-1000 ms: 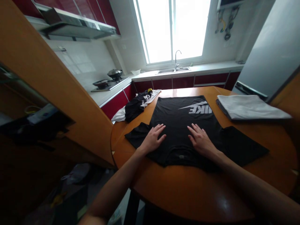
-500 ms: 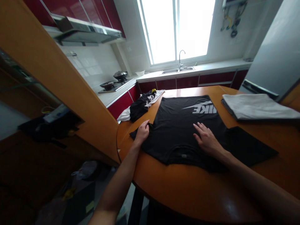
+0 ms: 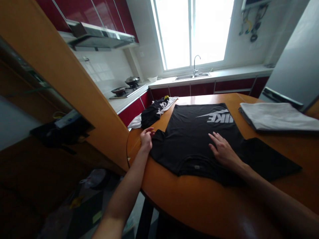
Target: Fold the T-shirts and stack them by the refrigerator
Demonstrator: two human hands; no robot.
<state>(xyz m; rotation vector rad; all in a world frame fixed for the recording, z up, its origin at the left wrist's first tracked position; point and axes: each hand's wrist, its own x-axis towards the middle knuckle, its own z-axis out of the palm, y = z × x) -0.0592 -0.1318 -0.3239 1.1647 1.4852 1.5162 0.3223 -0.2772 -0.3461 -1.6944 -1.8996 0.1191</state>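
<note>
The black T-shirt [image 3: 185, 136] lies spread on the wooden table [image 3: 196, 196], its pale logo [image 3: 220, 118] at one o'clock. At nine o'clock the left hand [image 3: 146, 140] curls beside a sleeve [image 3: 157, 144] — whether it grips, I cannot tell. The right hand [image 3: 222, 150] (palm down) rests open on the shirt; folded white cloth [image 3: 280, 116] sits at two.

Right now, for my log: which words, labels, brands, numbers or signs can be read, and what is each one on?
"NIKE": on the black T-shirt, upside down in this view.
Neck label inside its collar: too small to read.
White lettering on the black-and-white garment: too small and blurred.
</note>
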